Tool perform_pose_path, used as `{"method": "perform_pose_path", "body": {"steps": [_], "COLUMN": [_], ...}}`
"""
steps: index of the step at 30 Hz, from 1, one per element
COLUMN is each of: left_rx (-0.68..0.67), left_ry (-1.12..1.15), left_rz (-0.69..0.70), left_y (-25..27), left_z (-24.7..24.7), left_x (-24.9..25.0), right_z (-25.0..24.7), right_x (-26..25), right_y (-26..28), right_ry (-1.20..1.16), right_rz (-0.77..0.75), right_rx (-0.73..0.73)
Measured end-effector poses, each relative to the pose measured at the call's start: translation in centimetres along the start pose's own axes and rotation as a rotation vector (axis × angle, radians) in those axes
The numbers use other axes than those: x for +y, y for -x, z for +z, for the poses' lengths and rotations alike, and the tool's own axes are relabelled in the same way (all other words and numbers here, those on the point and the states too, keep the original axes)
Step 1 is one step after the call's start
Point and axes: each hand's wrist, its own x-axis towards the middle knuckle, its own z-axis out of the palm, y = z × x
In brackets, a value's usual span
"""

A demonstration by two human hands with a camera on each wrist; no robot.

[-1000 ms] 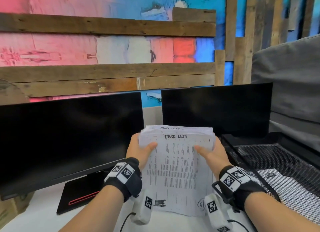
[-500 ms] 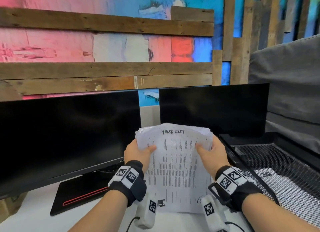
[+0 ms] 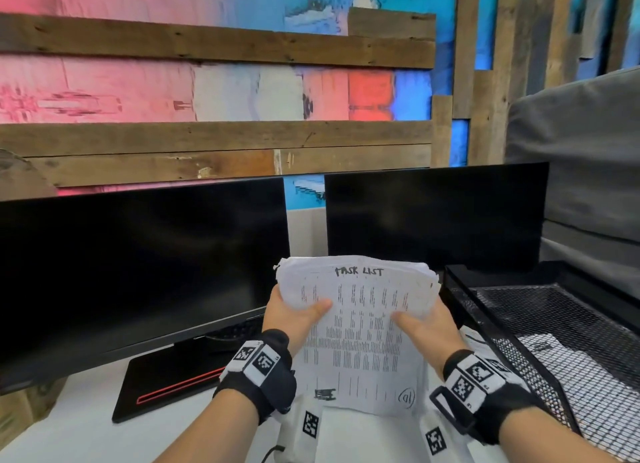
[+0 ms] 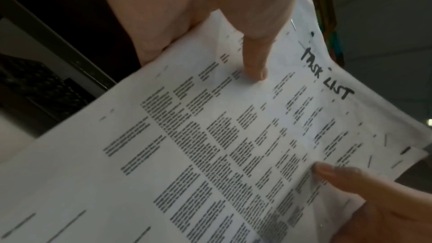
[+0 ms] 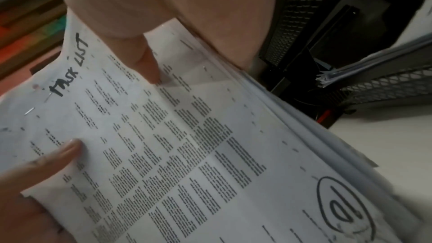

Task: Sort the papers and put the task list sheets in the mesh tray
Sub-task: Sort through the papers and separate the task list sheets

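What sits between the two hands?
The stack of papers, task list sheet on top; left hand and right hand grip its sides, seen in the head view.

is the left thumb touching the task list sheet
Touching. The left wrist view shows the left hand's thumb tip pressed on the task list sheet.

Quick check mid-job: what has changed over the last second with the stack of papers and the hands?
Little has changed. The paper stack has been squared up: sheets that stuck out behind the top task list sheet now lie nearly flush. The left hand and right hand still grip its sides, thumbs on top. The mesh tray and both monitors are unmoved.
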Motion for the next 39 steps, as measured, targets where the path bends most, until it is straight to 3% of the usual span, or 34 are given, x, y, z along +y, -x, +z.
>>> {"method": "perform_pose_path", "body": {"steps": [4, 10, 14, 16, 19, 23, 30, 35, 39], "left_rx": [0.029, -0.112, 0.005, 0.071, 0.059, 0.011, 0.097, 0.268, 0.251], "left_ry": [0.008, -0.023, -0.089, -0.158, -0.378, -0.375, -0.366, -0.478, -0.565], "left_rz": [0.082, 0.022, 0.137, 0.260, 0.424, 0.329, 0.325, 0.314, 0.270], "left_y": [-0.1, -0.1, 0.4, 0.8, 0.6, 0.0, -1.2, -1.4, -1.5], "left_z": [0.0, -0.3, -0.1, 0.5, 1.2, 1.2, 0.2, -0.1, 0.0], "left_x": [0.1, 0.2, 2.9, 5.1, 7.0, 7.1, 5.8, 5.3, 5.6], "right_z": [-0.4, -0.5, -0.6, -0.6, -0.7, -1.0, -1.1, -1.2, -1.1], "right_x": [0.6, 0.7, 0.1, 0.3, 0.7, 1.0, 1.0, 1.0, 0.9], "right_y": [0.1, 0.0, -0.9, -1.2, -1.5, -1.7, -1.9, -2.0, -2.0], "right_ry": [-0.028, 0.005, -0.038, -0.035, -0.033, -0.019, -0.019, -0.013, -0.018], "right_rz": [-0.015, 0.016, 0.039, 0.065, 0.072, 0.075, 0.067, 0.072, 0.084], "right_rx": [0.110, 0.000, 0.075, 0.077, 0.064, 0.054, 0.005, -0.009, 0.001]}}
